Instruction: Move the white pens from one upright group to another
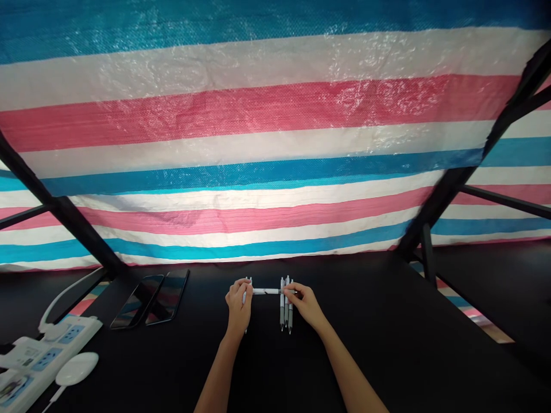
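Observation:
A white pen (266, 291) lies crosswise between my two hands, level across the view. My right hand (301, 299) pinches its right end with thumb and forefinger, above several upright-pointing pens (286, 312) with white upper parts and grey grips, lying side by side. My left hand (239, 298) is closed at the crosswise pen's left end. Under and beside those left fingers, parts of other white pens show, mostly hidden by the hand. Whether the left fingers grip the crosswise pen or the ones beneath cannot be made out.
Two dark phones (138, 301) lie on the black table (284, 373) at the left. Nearer are a white power strip (55, 355) with plugs and a round white charger (77, 368). Behind the table hangs a striped sheet (258, 172) between black frame bars.

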A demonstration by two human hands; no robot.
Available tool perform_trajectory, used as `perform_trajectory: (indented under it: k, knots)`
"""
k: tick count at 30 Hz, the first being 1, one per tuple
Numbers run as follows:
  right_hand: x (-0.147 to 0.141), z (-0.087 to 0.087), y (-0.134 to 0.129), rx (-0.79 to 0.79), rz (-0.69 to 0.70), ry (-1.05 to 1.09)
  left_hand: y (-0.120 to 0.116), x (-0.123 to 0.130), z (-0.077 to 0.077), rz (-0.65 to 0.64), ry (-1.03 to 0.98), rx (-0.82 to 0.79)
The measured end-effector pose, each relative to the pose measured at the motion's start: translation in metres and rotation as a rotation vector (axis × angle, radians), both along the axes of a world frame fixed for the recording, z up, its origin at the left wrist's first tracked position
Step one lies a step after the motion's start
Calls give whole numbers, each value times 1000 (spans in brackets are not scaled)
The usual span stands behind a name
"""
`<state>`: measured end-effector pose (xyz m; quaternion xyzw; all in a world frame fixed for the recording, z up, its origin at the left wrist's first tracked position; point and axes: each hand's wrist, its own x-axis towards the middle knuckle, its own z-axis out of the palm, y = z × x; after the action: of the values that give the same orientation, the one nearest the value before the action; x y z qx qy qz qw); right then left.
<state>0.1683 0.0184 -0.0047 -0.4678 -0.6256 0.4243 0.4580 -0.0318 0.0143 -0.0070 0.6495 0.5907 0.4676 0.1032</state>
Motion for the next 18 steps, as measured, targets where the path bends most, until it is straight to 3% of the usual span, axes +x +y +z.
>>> perform_trajectory:
  k: [10,18]
  knots:
    - [1,0,0,29,-102,-142,-2,2,-4,-95,22,-54]
    - [2,-1,1,41,-138,-204,-3,1,0,-172,-15,35]
